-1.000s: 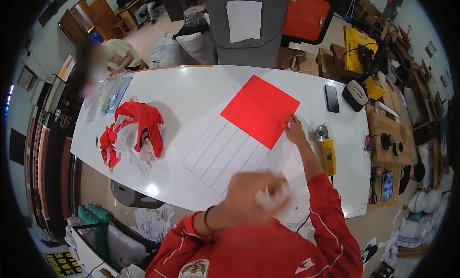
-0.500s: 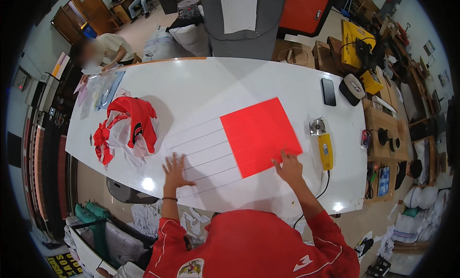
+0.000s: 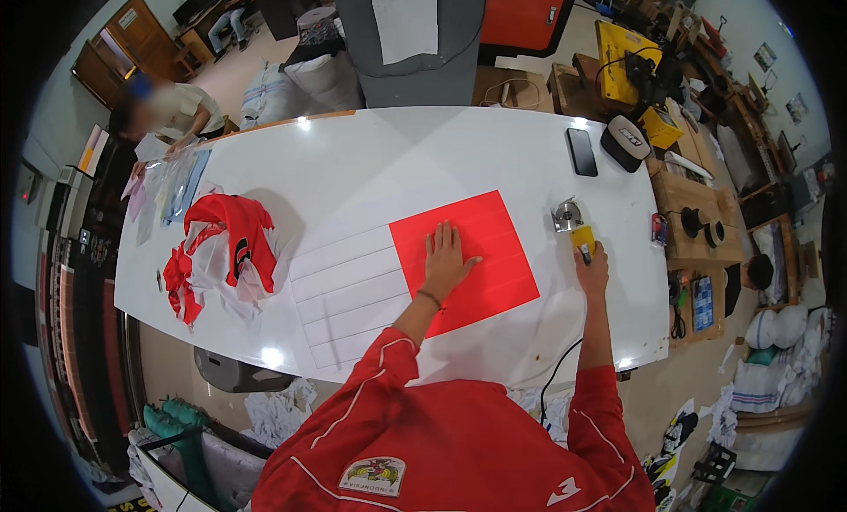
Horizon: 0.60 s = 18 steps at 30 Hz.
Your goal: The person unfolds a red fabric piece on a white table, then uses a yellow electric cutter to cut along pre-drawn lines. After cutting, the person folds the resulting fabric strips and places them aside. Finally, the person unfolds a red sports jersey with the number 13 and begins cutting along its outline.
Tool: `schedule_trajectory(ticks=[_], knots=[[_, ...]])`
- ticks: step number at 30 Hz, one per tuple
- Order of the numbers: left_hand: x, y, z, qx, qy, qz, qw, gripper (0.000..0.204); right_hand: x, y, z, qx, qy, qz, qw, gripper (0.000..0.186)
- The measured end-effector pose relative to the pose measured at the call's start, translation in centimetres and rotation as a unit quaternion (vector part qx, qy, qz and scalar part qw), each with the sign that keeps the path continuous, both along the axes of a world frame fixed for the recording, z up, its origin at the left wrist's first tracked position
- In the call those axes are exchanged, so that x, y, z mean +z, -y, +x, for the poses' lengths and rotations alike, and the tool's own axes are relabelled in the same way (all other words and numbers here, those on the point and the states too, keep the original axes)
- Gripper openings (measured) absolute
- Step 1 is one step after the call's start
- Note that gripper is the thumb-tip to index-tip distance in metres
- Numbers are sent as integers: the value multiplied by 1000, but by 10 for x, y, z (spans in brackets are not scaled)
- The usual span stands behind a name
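My left hand [image 3: 448, 256] lies spread on a red sheet [image 3: 497, 291] on the white tabletop. A white sheet with straight ruled lines [image 3: 335, 287] shows to its left and faintly through the red. My right hand [image 3: 593, 267] grips a yellow corded rotary cutter [image 3: 580, 235] with a round metal blade head, resting right of the sheets. A crumpled heap of red and white fabric [image 3: 228, 247] sits at the table's left.
A black phone [image 3: 582, 152] and grey case [image 3: 625, 143] sit at the back right. Plastic bags [image 3: 168, 181] and a seated person [image 3: 181, 115] are at the back left. A wooden side bench with tools [image 3: 693, 194] adjoins the right side. A black cord [image 3: 559, 372] runs downward.
The sheets turned about level, with the red part at right. My left hand moved right onto the red. My right hand left the sheet and took hold of the cutter.
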<state>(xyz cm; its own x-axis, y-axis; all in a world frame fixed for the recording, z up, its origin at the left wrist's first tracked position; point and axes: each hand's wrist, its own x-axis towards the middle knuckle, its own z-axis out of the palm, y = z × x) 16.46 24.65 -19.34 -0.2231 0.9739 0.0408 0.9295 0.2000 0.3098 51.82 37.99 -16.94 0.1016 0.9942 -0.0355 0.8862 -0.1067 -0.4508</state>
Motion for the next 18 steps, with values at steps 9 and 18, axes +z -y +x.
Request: schedule_trajectory(ticks=[9, 18], knots=[[7, 3, 33, -329, 109, -51, 936, 69, 2, -9, 1, -12, 35, -24, 999, 71], [-14, 192, -61, 179, 119, 222, 951, 53, 6, -26, 26, 96, -195, -191, 957, 47]])
